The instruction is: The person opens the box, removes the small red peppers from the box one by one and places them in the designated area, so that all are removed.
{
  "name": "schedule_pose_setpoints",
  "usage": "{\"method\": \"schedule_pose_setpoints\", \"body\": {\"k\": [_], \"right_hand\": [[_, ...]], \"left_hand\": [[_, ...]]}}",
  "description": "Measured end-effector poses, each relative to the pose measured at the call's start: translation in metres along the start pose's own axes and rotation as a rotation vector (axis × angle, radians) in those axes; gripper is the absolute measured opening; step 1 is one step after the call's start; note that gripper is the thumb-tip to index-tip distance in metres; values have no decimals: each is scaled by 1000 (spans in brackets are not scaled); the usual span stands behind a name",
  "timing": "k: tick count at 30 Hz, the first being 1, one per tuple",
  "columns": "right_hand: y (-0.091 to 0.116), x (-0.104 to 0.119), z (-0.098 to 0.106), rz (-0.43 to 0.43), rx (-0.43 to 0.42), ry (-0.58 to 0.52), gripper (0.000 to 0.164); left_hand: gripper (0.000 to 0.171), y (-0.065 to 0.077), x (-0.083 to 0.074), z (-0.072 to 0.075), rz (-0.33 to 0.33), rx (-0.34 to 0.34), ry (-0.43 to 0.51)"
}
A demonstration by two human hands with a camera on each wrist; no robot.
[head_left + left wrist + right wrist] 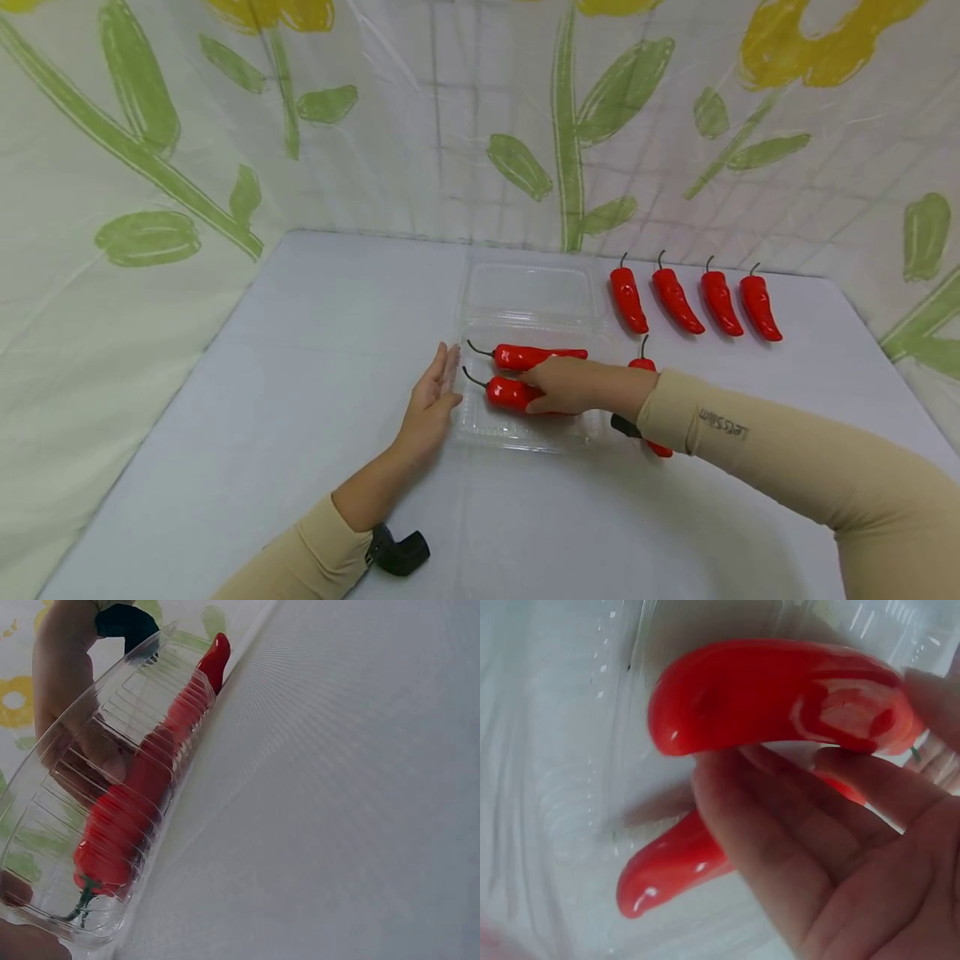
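A clear plastic box [502, 433] lies with its lid folded back, two red chili peppers inside. My right hand [558, 385] reaches in over its right side and holds the nearer chili pepper [510, 394] between thumb and fingers; in the right wrist view this chili pepper [765, 697] lies across my fingertips. Just beyond it rests the second chili pepper [517, 357], its stem pointing left. Against the box's left wall my left hand [427, 408] rests with fingers extended, touching it. The left wrist view shows a chili pepper [112, 832] through the ribbed wall.
Several more red chili peppers [678, 302] stand in a row at the back right. Another chili pepper [660, 450] lies right of the box, partly under my right forearm. The open lid [532, 287] extends toward the flowered curtain [420, 158] behind the white table [300, 350].
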State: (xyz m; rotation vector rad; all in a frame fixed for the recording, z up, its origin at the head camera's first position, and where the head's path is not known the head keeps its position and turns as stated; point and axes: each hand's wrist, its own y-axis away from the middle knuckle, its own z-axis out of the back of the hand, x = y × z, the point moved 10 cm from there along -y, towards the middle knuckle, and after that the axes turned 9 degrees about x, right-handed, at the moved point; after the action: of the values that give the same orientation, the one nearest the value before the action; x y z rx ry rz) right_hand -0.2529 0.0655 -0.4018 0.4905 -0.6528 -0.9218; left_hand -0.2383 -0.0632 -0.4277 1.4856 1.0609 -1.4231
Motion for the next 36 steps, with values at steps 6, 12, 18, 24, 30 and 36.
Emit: {"method": "schedule_pose_setpoints", "body": {"k": [6, 12, 18, 24, 30, 36], "right_hand": [[-3, 4, -1, -4, -38, 14, 48], [-2, 4, -4, -29, -15, -46, 59], [-1, 8, -7, 36, 26, -64, 61], [8, 12, -1, 164, -2, -66, 54], [22, 10, 7, 180, -37, -141, 45], [38, 1, 17, 182, -102, -216, 46]], "left_hand": [[69, 0, 2, 0, 9, -1, -4], [69, 1, 1, -2, 9, 4, -2], [69, 1, 1, -2, 1, 6, 6], [69, 2, -1, 1, 4, -8, -10], [69, 2, -1, 2, 3, -13, -19], [68, 2, -2, 1, 4, -14, -35]]}}
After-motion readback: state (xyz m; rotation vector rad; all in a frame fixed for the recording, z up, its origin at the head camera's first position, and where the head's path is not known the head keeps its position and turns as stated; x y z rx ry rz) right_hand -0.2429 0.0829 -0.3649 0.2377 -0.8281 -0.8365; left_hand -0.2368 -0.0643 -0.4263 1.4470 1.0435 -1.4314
